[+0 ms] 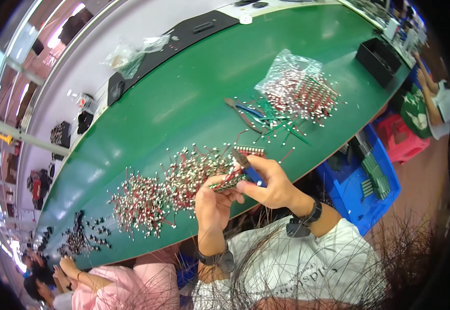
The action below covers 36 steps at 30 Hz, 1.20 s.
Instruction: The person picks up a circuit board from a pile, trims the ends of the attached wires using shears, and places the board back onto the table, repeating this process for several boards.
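Lying in the left hand (213,204) is a green strip (229,183).

The right hand (272,183) partly hides its pliers (241,159); the lower edge crops a co-worker (114,287).

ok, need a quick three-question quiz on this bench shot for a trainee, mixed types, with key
1. Which of the wearer's hands grips the blue-handled tool?
2. True or false: in the picture, the clear plastic bag lies to the left of the black bin.
3. What colour is the stool near the blue tray?
a) yellow
b) pinkish red
c) black

Key:
1. The right hand; the left hand holds a small green-and-white piece.
2. True.
3. b
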Tool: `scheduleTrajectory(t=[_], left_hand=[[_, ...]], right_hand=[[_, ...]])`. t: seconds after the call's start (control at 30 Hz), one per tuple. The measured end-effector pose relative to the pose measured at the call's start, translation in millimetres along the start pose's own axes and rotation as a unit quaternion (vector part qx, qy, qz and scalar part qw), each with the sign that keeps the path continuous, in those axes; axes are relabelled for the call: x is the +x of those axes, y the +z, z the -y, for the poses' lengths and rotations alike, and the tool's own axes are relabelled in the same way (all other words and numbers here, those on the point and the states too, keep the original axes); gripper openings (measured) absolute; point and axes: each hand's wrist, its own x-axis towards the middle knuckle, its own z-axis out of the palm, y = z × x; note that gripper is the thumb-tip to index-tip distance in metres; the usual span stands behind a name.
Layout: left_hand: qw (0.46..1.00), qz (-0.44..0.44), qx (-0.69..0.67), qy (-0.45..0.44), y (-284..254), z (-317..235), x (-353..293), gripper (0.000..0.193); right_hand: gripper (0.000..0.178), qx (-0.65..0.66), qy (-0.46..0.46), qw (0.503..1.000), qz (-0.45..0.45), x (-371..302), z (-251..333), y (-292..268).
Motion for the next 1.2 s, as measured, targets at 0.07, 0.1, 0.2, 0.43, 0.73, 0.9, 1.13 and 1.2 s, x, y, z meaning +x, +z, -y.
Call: scheduleTrajectory(t=[0.07, 0.1, 0.2, 0.43, 0.73, 0.9, 1.13, 1.2], left_hand=[[0.994, 0.007, 0.109, -0.003, -7.6, -13.2, -13.2, 0.053], [0.984, -0.02, 0.179, -0.007, -11.7, -25.7, -20.1, 0.063], [0.952, -0.074, 0.298, 0.025, 13.2, -49.0, -20.6, 0.063], [0.871, -0.19, 0.43, 0.141, -32.8, -49.1, -45.3, 0.023], [0.891, -0.233, 0.343, 0.184, -62.0, -70.8, -56.5, 0.021], [0.87, -0.233, 0.382, 0.206, -65.7, -69.9, -57.6, 0.02], [0.858, -0.229, 0.402, 0.222, -60.0, -74.5, -59.5, 0.019], [0.842, -0.208, 0.451, 0.211, -59.6, -77.3, -57.0, 0.018]], right_hand=[[0.029, -0.019, 0.017, 1.0, 0.014, 2.8, -0.9, 4.1], [0.029, -0.062, 0.006, 0.997, 0.035, 5.8, -3.4, 3.3], [0.03, -0.097, 0.001, 0.992, 0.077, 15.0, -6.9, 12.8], [0.044, -0.173, 0.043, 0.975, 0.132, 28.5, 0.1, 36.8], [0.049, -0.274, -0.025, 0.939, 0.205, 29.1, -8.5, 44.8], [0.041, -0.293, -0.041, 0.925, 0.24, 31.5, -3.9, 51.3], [0.037, -0.306, -0.055, 0.914, 0.26, 31.3, -4.9, 51.1], [0.036, -0.327, -0.047, 0.909, 0.254, 31.0, -5.3, 48.9]])
